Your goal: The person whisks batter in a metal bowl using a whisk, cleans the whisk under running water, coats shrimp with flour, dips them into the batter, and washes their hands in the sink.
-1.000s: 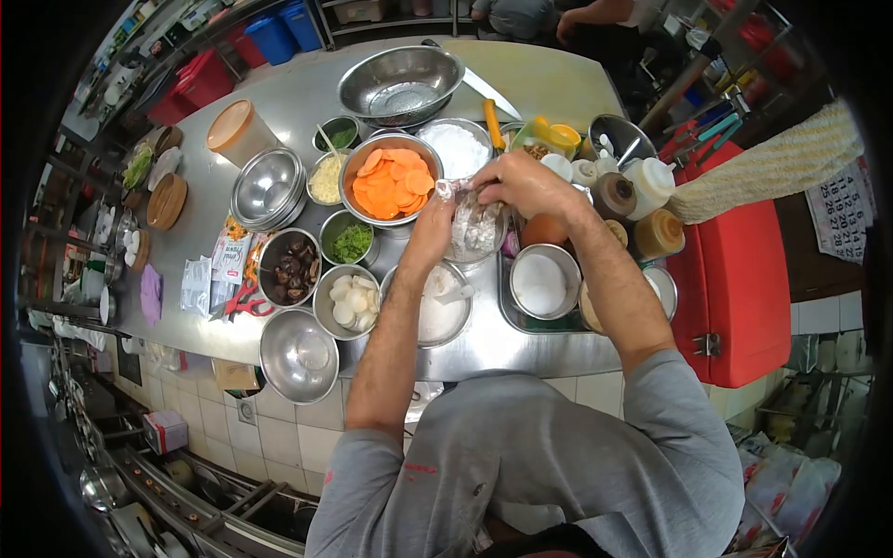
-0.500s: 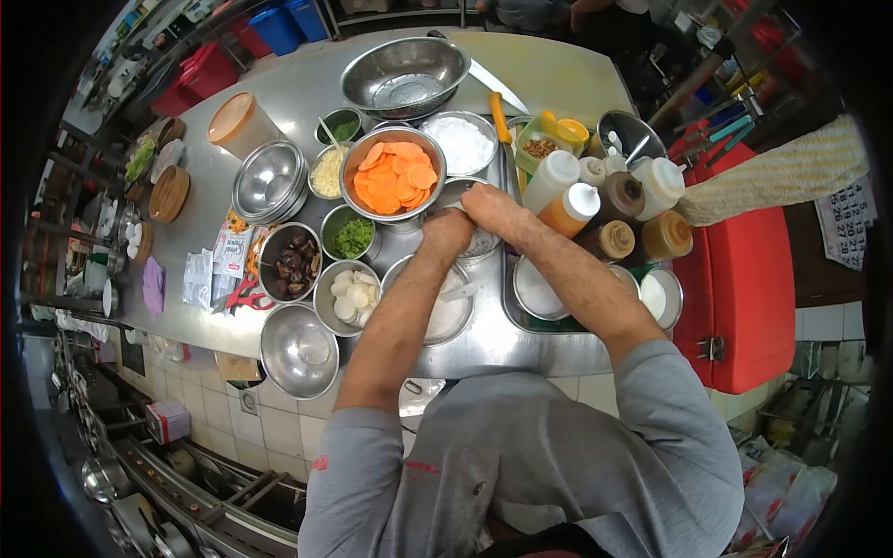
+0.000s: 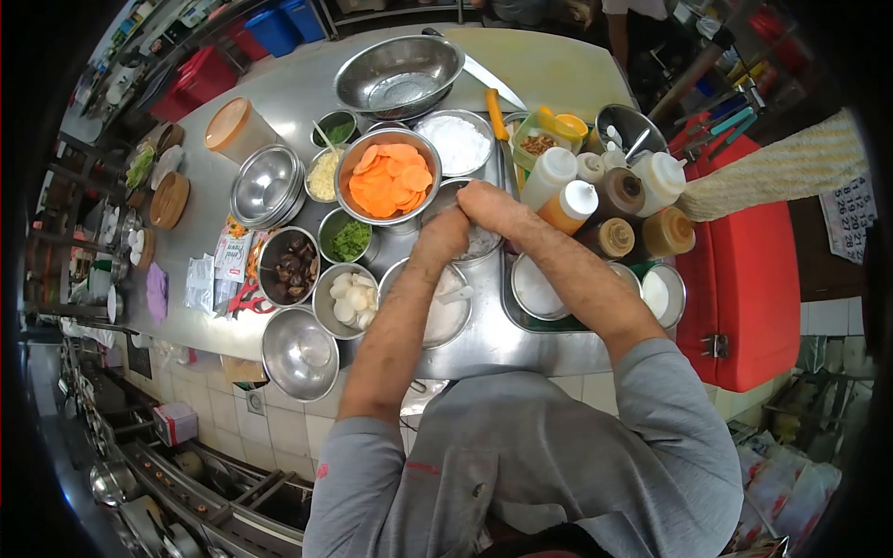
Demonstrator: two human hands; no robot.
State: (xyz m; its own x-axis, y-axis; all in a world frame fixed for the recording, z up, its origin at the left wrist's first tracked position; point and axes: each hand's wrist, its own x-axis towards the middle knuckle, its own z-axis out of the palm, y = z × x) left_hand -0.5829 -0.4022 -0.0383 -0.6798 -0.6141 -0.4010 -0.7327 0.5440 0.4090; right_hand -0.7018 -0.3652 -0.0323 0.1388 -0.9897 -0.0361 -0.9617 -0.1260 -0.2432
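My left hand (image 3: 444,235) and my right hand (image 3: 488,205) are close together over a metal bowl (image 3: 484,258) with whitish contents. Both look closed, knuckles up; their fingertips and whatever they hold are hidden from above. Just beyond my left hand is a steel bowl of sliced carrots (image 3: 389,179). Behind my right hand sits a bowl of white powder (image 3: 456,142). Nearer my body, under my left forearm, a bowl of white powder (image 3: 439,321) has a pale-handled utensil (image 3: 456,295) lying across it.
Squeeze bottles (image 3: 569,206) crowd the right side beside a red cooler (image 3: 744,279). To the left stand bowls of chopped greens (image 3: 351,241), white slices (image 3: 353,302) and dark mushroom-like pieces (image 3: 296,265). A knife (image 3: 493,81) lies behind a large steel bowl (image 3: 398,79).
Both hands stay over the same bowl, the left wrist turned slightly. The bowls appear shifted a little left because the view has moved.
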